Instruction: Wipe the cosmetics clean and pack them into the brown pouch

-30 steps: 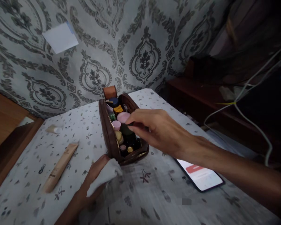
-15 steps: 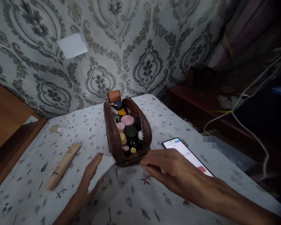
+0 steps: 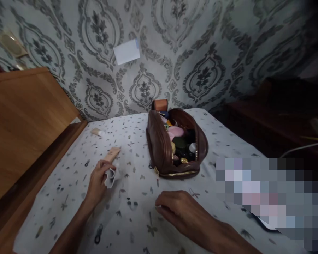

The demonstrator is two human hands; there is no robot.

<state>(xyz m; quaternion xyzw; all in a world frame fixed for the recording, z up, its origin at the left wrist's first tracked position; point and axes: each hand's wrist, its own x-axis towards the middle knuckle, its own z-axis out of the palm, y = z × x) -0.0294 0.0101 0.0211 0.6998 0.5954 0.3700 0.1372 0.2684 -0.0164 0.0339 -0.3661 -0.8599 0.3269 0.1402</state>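
Note:
My left hand point(image 3: 97, 181) is closed on a crumpled white tissue point(image 3: 110, 178), low over the patterned sheet. Just beyond its fingers lies a beige squeeze tube point(image 3: 113, 153), its near end hidden by the hand; whether they touch I cannot tell. My right hand point(image 3: 178, 208) is in front of the bag, fingers curled and thumb close to them; a tiny pale bit shows at the tips, too small to name. A brown toiletry bag point(image 3: 159, 148) stands unzipped, packed with several jars and bottles, among them a pink lid point(image 3: 175, 131) and a white cap point(image 3: 193, 147).
A smaller beige tube point(image 3: 96, 132) lies at the back left of the sheet point(image 3: 132, 225). A wooden panel point(image 3: 29, 123) borders the left side. The patterned wall point(image 3: 145, 88) rises behind. A phone point(image 3: 267, 225), mostly masked by pixelation, lies at the right.
My view has turned left. My left hand has moved left from the bag's front to the beige tube, bunching the tissue. My right hand has drawn back from the bag.

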